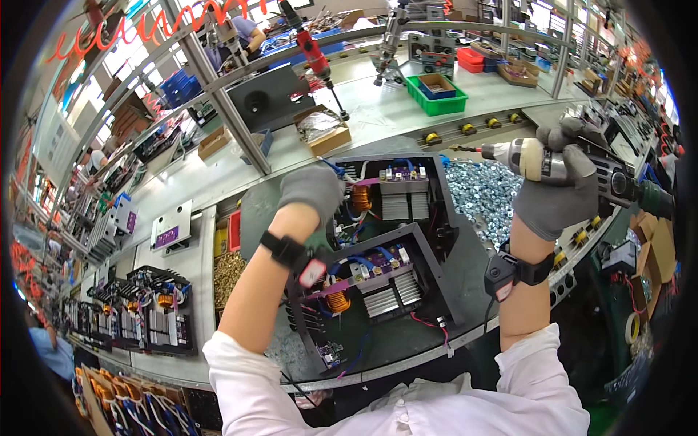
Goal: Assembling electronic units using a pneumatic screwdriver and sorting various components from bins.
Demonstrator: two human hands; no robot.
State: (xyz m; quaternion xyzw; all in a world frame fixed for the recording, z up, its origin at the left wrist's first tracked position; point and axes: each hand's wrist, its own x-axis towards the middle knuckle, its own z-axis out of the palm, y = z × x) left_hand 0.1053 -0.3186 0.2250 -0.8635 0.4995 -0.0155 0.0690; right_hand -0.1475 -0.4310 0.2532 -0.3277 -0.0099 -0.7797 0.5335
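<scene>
My right hand, in a grey glove, is wrapped round a power screwdriver. Its bit points left, over the far end of a heap of silvery screws. My left hand, also gloved, is curled at the left side of the farther black housing; its fingertips are hidden, so what they hold does not show. Inside that housing are a finned heat sink, a copper coil and blue wires. A nearer black housing with a similar heat sink and coil lies between my forearms.
Brass-coloured screws fill a bin left of my forearm. Several finished-looking circuit assemblies stand at the left. Beyond are a cardboard box, a green tray and a red hanging screwdriver. Metal posts rise from the bench.
</scene>
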